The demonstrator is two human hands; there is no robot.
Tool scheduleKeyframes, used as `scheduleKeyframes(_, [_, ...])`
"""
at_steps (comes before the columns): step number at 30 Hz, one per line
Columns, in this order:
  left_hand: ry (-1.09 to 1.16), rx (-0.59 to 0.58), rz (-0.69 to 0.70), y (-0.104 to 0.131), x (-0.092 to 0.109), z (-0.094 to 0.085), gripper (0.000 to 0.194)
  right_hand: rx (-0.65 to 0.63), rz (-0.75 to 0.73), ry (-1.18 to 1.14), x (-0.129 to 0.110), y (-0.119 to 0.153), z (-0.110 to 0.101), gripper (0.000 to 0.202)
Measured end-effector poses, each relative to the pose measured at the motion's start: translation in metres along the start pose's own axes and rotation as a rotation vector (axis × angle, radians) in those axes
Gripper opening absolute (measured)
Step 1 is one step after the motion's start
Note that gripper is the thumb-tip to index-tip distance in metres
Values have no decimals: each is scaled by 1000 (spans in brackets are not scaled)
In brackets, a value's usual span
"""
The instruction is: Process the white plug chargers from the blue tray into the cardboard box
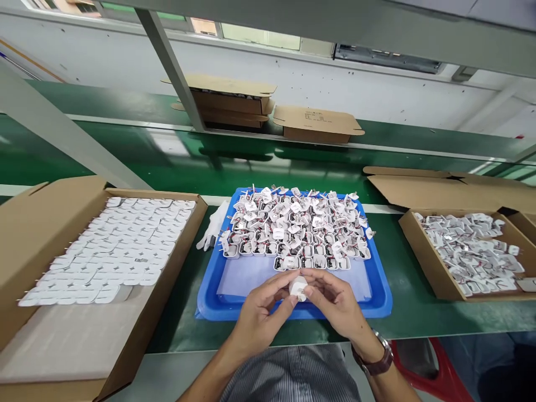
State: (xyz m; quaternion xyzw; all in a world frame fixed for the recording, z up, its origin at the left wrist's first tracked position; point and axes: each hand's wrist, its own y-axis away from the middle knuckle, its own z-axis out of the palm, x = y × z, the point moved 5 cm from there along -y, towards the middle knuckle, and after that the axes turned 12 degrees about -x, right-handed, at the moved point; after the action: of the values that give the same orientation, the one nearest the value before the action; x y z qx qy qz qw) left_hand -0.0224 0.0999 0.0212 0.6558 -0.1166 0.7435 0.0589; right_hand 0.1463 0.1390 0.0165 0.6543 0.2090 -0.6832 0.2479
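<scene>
A small white plastic piece (pixel 298 287) with metal prongs is held over the front edge of the blue tray. My left hand (pixel 268 310) grips it from the left, thumb and fingers closed around it. From the right, my right hand (pixel 337 304) pinches the same piece, its thumb near the prongs. Behind my hands, the blue tray (pixel 210 290) holds many open white housings (pixel 288 223) with red and black wires and loose caps, standing on white paper (pixel 238 276).
An open cardboard box (pixel 171 285) with rows of white units stands at the left, a white glove (pixel 215 224) beside it. Another box (pixel 425 268) at the right holds white parts. Cartons (pixel 318 120) lie behind; a red stool (pixel 446 371) is at lower right.
</scene>
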Motion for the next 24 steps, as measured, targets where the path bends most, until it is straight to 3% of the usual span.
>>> scheduleKeyframes(5, [86, 36, 74, 2, 0, 3, 23, -7, -26, 75, -13, 5, 7, 30])
scheduleKeyframes(9, [179, 25, 79, 5, -4, 7, 13, 34, -75, 110, -17, 10, 8, 16])
scheduleKeyframes(16, [78, 46, 92, 8, 1, 7, 17, 43, -104, 102, -17, 13, 11, 14])
scheduleKeyframes(24, [-20, 131, 117, 6, -13, 6, 19, 42, -100, 22, -4, 12, 15, 20])
